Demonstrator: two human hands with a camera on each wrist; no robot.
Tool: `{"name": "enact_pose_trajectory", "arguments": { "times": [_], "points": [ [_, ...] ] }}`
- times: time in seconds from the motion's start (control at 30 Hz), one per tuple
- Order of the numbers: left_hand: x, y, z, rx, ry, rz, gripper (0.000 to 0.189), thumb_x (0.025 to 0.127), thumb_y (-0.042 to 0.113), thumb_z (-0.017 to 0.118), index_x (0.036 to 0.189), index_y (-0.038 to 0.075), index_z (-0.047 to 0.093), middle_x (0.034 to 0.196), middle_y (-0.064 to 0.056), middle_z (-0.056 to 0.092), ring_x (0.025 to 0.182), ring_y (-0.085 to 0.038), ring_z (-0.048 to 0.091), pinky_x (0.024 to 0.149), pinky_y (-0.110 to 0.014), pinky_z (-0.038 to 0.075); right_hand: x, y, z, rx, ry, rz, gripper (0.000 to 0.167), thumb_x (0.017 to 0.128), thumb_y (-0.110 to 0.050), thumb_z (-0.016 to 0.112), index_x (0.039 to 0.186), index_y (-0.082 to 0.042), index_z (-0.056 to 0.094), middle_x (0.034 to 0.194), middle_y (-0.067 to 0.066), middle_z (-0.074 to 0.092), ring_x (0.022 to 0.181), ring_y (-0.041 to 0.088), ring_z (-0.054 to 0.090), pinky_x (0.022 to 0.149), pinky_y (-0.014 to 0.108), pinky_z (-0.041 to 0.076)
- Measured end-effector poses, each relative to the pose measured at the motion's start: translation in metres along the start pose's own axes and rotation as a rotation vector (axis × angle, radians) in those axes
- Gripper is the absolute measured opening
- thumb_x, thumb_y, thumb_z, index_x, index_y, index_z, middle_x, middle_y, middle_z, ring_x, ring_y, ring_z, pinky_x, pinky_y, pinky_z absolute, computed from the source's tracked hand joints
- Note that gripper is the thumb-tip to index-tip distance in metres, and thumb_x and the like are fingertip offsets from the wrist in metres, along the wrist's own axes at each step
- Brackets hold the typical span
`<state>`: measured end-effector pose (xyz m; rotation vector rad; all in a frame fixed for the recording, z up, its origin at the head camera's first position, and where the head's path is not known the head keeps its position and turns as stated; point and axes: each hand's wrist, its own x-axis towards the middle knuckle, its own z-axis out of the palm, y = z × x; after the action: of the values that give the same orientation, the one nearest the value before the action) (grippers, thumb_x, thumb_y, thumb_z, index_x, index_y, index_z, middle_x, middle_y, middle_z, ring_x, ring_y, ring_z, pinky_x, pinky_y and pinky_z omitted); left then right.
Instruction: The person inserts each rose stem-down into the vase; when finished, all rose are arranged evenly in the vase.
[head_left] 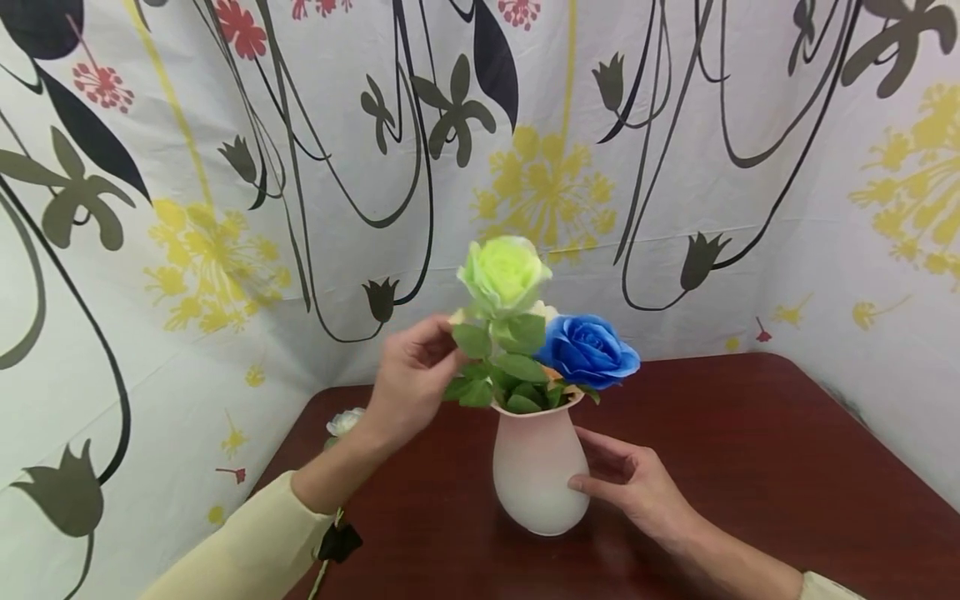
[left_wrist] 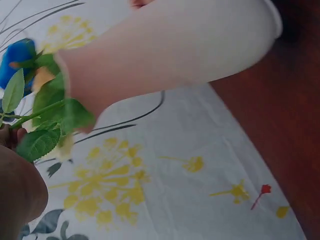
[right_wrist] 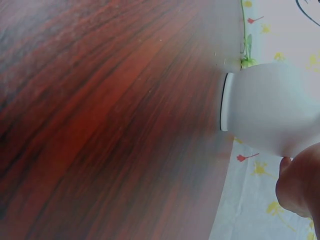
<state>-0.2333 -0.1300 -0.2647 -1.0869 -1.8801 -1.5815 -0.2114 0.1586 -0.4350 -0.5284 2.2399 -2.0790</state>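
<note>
A white vase [head_left: 540,475] stands upright on the table, its rounded side also large in the left wrist view. My right hand [head_left: 645,496] holds the vase from the right, thumb on the front and fingers behind. Above the rim, my left hand [head_left: 416,371] pinches the leafy stem [left_wrist: 37,114] of a pale green rose [head_left: 506,271]. That rose's lower stem is hidden behind leaves at the mouth. A blue rose [head_left: 591,350] leans out of the vase to the right, with cream and orange petals partly hidden beside it.
On the dark red-brown table [head_left: 720,433], a white rose [head_left: 346,422] lies at the left, partly behind my left forearm. A black piece [head_left: 340,542] is on its stem. A flower-patterned cloth [head_left: 645,208] hangs behind the table and along both sides.
</note>
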Motion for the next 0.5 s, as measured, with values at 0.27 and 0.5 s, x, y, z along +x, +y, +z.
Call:
{"name": "enact_pose_trajectory", "arguments": {
  "times": [0.27,0.5],
  "points": [
    [-0.021,-0.022,0.017,0.233,-0.163,0.102,0.017,0.093,-0.012,0.073,0.103,0.003,0.076,0.100,-0.006,0.078,0.088,-0.013,0.071,0.076,-0.029,0.062,0.000,0.002,0.001,0.009,-0.001,-0.025,0.065,0.092,-0.012,0.085,0.152,-0.007,0.058,0.148,0.017,0.062,0.124,0.024,0.069,0.095,0.029,0.059],
    [-0.024,-0.025,0.018,0.336,-0.250,0.091,0.018,0.094,-0.006,0.076,0.108,0.006,0.077,0.107,-0.002,0.078,0.100,-0.009,0.071,0.087,-0.032,0.061,0.000,0.001,-0.001,-0.006,-0.011,-0.012,0.067,0.092,-0.016,0.086,0.153,-0.010,0.058,0.150,0.016,0.061,0.130,0.032,0.065,0.096,0.033,0.060]
  ]
}}
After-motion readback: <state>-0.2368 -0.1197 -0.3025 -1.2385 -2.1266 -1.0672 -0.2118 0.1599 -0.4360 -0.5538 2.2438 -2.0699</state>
